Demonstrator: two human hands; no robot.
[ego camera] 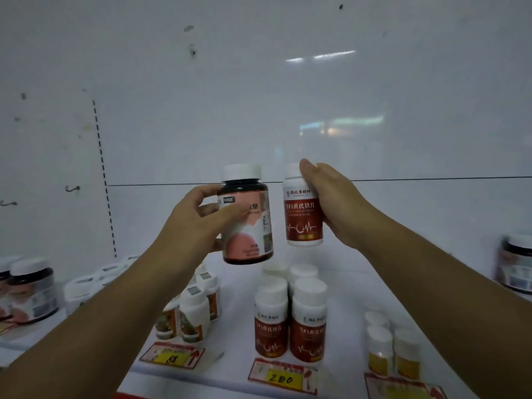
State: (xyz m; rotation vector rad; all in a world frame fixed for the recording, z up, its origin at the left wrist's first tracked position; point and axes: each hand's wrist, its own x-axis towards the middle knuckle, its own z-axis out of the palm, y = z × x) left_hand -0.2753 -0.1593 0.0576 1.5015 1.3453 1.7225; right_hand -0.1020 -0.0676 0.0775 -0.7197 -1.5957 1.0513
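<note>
1. At frame centre, your left hand [198, 223] holds a dark bottle [247, 223] upright, fingers curled round its pink label. Your right hand [336, 203] wraps a white bottle [302, 214] with a red label, just beside it.
2. Both labels face you, raised level, seemingly for comparing.
3. Below, on the shelf [359, 286], matching bottles [290, 321] stand behind a "200" price tag [280, 377], with orange-labelled bottles [190, 315] at lower left. Nothing blocks either hand.

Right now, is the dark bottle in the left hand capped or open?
Capped: a white cap sits on the dark bottle that the left hand grips.
</note>
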